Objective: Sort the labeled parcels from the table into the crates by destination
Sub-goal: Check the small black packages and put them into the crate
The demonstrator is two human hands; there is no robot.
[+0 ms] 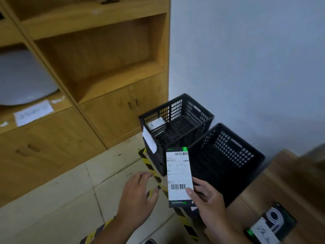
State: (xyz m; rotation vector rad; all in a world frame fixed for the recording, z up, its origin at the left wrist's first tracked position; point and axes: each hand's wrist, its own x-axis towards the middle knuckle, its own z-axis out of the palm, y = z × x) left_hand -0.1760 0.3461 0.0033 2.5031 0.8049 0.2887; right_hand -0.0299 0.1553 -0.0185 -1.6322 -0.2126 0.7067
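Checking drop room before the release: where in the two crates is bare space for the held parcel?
The near crate looks bare throughout, though its bottom is dark. The far crate is free at its middle and right; a white-labeled parcel fills its left corner. The right hand grips the held parcel.

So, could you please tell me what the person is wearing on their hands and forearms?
Nothing: the left hand and the right hand are bare, with no gloves, rings or watch in view. Both forearms are uncovered down to the frame's bottom edge, so no sleeve shows.
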